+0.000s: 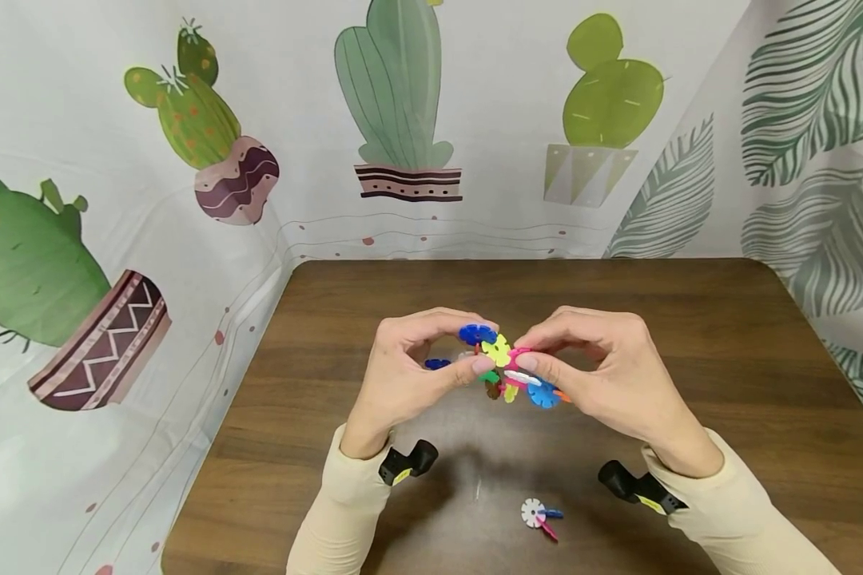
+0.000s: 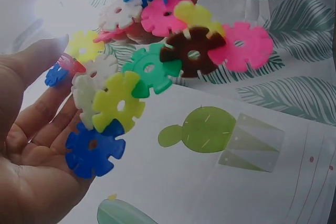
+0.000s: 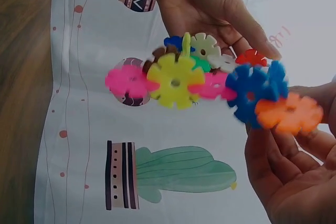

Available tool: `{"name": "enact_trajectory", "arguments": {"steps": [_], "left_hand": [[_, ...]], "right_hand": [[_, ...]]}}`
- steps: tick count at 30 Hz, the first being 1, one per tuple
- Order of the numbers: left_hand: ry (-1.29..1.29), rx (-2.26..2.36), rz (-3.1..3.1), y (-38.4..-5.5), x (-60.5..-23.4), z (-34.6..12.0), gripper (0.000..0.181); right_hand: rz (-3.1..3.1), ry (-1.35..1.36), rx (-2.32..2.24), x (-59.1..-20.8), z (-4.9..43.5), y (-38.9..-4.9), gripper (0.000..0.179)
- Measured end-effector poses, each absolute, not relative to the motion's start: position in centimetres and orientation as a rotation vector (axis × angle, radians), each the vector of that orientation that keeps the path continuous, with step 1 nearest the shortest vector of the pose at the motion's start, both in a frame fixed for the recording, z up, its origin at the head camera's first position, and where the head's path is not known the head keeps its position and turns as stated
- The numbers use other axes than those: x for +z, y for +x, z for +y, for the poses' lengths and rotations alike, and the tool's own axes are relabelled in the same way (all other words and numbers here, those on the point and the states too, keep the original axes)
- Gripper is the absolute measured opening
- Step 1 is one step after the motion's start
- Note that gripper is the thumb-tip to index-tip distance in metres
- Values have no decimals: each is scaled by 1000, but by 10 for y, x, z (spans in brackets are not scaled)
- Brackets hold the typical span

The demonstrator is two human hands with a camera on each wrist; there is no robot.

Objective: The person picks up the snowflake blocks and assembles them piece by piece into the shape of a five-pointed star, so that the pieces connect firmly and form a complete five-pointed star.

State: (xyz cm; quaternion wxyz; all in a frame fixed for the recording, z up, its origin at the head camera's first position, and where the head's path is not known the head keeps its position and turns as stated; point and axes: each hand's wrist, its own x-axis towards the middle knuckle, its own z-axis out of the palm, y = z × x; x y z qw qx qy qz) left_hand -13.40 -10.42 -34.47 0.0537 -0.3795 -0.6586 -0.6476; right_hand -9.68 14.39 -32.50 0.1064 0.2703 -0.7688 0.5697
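Note:
Both hands hold a linked string of notched plastic snowflake discs above the table. In the head view my left hand (image 1: 420,359) pinches near a yellow disc (image 1: 497,350), between thumb and forefinger. Facing it, my right hand (image 1: 607,371) pinches beside a pink disc joined to that yellow one. The left wrist view shows the string curving through a dark blue disc (image 2: 96,149), a green disc (image 2: 152,68), a brown disc (image 2: 192,52) and a pink disc (image 2: 247,45). An orange disc (image 3: 290,113) hangs by the right fingers, slotted to blue ones.
Nearer the person, a small group of a white disc (image 1: 533,513) with a blue and a pink one lies on the wooden table (image 1: 316,383). A cactus-print cloth (image 1: 503,160) hangs behind. Black cameras sit on both wrists.

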Motion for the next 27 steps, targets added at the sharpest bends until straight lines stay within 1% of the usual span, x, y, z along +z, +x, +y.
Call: {"name": "enact_trajectory", "arguments": {"steps": [6,22,27], "left_hand": [[-1144,-1961,-1998,-134,-345,-103,36],[-1144,-2006,-1930,-133,-350,-96,25],[-1150,-2011,-1917,-133,-350,-94,25]], "right_hand": [[-2209,805,1674,-327,144,-97,32],[-2019,928,1735,-331,146,-98,35],[-1935,958,1781,-332,146,-99,35]]}}
